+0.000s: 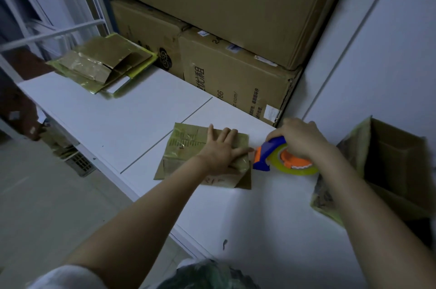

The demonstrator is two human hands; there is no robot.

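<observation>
A person's left hand lies flat, fingers spread, on a tape-wrapped cardboard box near the middle of a white table, covering much of the lid. The handwriting on the box's near flap is partly hidden by the wrist and too dim to read. The right hand curls around a blue-and-orange tape dispenser just beside the box's right edge. The fingers hide the top of the roll, and whether the cutter touches the box cannot be told. An open carton at right is cut off by the frame. A dark bag is cropped at the bottom edge. Flattened cardboard sits at the table's far corner. Stacked cartons wall off the back, and a metal rack blurs at left.
</observation>
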